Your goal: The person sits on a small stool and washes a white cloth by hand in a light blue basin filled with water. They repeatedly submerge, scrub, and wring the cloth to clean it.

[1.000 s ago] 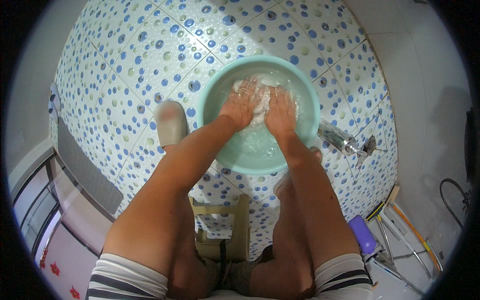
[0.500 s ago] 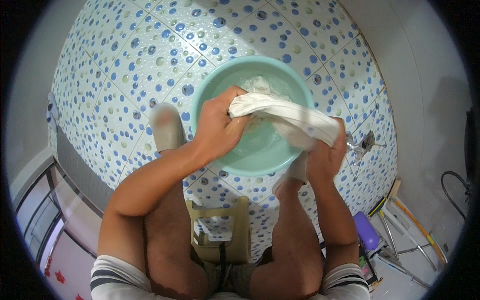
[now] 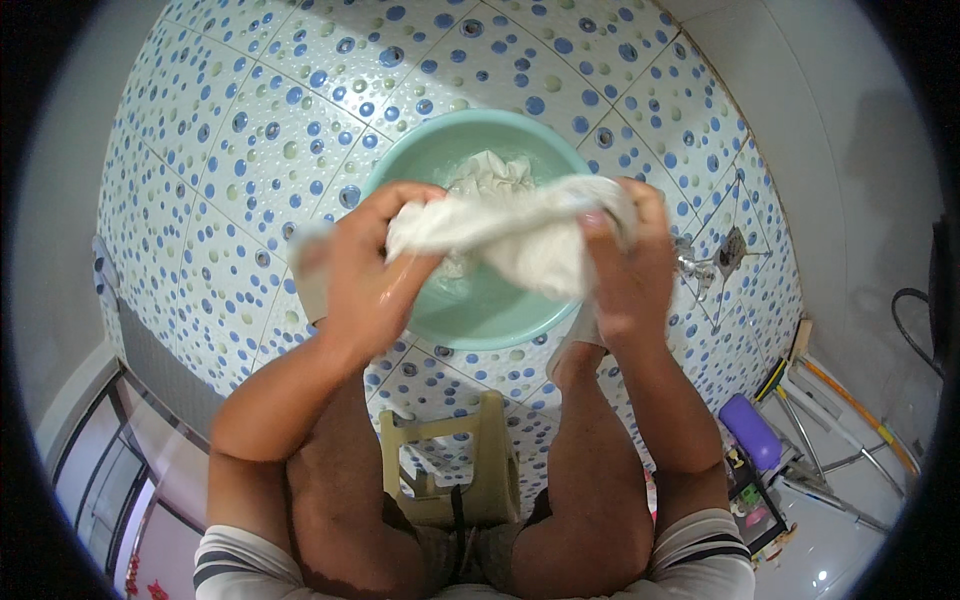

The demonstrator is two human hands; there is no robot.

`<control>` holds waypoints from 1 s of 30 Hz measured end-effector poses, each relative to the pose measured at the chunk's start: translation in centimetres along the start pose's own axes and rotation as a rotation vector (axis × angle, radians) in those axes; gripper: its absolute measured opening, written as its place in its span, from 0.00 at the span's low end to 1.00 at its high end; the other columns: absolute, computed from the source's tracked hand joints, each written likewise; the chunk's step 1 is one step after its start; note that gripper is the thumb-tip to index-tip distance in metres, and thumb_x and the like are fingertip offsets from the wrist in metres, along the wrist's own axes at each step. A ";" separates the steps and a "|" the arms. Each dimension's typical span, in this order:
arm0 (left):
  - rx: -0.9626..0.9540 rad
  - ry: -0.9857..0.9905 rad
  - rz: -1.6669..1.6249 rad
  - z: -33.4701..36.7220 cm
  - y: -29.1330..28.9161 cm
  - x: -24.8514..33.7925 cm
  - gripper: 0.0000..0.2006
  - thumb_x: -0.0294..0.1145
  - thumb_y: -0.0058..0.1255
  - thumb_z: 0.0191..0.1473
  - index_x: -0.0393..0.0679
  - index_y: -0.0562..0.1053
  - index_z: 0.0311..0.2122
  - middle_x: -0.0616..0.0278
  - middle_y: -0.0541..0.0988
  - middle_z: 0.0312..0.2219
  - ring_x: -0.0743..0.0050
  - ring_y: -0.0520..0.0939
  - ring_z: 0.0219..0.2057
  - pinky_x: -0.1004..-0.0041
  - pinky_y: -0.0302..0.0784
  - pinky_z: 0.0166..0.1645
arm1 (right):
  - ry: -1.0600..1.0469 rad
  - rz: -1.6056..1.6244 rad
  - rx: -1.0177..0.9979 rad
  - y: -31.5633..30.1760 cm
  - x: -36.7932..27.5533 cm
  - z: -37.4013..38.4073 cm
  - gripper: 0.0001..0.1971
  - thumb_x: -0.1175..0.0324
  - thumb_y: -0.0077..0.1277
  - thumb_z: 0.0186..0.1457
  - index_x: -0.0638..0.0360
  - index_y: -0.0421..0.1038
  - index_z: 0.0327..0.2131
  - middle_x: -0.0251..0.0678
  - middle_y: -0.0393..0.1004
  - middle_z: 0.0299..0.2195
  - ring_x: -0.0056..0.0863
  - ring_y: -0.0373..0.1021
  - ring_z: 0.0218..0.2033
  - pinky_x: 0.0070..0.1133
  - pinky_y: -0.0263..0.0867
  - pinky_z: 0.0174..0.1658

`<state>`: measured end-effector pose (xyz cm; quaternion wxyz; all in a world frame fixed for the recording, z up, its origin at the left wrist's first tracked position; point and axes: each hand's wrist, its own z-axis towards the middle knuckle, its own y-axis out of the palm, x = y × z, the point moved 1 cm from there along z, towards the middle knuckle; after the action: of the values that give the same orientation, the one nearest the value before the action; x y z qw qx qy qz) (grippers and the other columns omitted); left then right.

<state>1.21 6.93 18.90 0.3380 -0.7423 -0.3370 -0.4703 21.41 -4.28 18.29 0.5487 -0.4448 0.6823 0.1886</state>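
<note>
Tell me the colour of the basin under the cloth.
Pale teal-green basin, best seen in the head view.

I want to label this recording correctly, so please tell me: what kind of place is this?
Probably a home bathroom or washing area. The floor is tiled with blue and green dots, a metal drain sits in it, and both hands wring a wet white cloth over a green basin of water.

A floor of white tiles dotted blue and green carries a teal basin and a low wooden stool.
</note>
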 end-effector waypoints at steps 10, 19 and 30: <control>0.016 0.134 0.489 4.7 5.0 -17.7 0.30 0.35 0.56 0.61 0.41 0.63 0.67 0.41 0.72 0.56 0.42 0.75 0.57 0.55 0.69 0.61 | -0.400 -0.651 -0.098 6.0 16.3 4.6 0.29 0.68 0.60 0.58 0.59 0.65 0.62 0.53 0.65 0.60 0.56 0.66 0.56 0.40 0.64 0.60; -0.449 0.121 1.324 4.8 8.6 -21.3 0.36 0.50 0.42 0.66 0.45 0.53 0.73 0.49 0.51 0.73 0.48 0.45 0.75 0.42 0.35 0.76 | -0.431 -1.338 -0.273 8.2 22.1 5.2 0.29 0.56 0.51 0.62 0.50 0.65 0.66 0.43 0.57 0.69 0.45 0.61 0.62 0.43 0.59 0.63; -0.007 0.111 0.658 5.4 3.1 -19.1 0.26 0.25 0.66 0.47 0.37 0.72 0.53 0.41 0.79 0.48 0.39 0.79 0.51 0.54 0.73 0.56 | -0.280 -0.737 -0.078 4.0 18.5 4.0 0.20 0.78 0.55 0.52 0.57 0.71 0.50 0.47 0.70 0.45 0.51 0.68 0.51 0.40 0.65 0.55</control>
<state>-0.02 6.17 -1.08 0.4871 -0.7858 -0.0587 -0.3766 20.44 -6.59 -0.93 0.6500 -0.6505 0.3876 0.0636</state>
